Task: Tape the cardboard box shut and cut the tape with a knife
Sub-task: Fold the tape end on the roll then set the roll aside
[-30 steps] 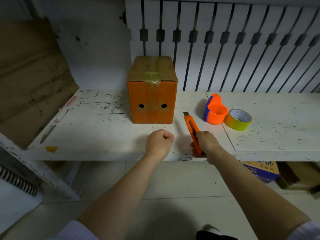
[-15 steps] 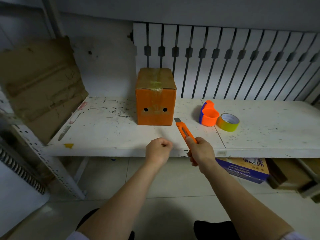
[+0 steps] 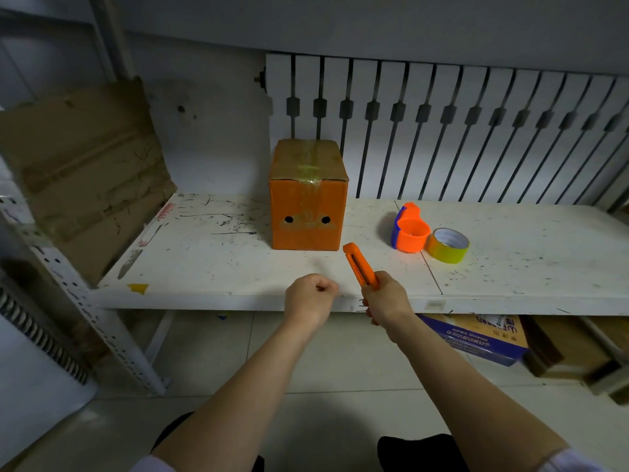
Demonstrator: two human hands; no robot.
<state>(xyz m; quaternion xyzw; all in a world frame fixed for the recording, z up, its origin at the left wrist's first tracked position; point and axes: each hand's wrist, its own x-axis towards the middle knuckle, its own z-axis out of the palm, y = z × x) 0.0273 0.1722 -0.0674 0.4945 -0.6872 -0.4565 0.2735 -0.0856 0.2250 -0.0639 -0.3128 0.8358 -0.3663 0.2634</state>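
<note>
Orange cardboard box sits mid-shelf, far of us, flaps taped down. Our right hand grips the orange plastic utility knife, blade apparently retracted; left hand fisted, empty. Box looks light, stiff: brace its sides.

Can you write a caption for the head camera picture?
Right hand holds an orange knife near the taped orange box; left hand is a fist.

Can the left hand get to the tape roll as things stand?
Probably not directly: the left hand is fisted at the shelf edge, and the right hand with the knife lies between it and the tape roll.
</note>
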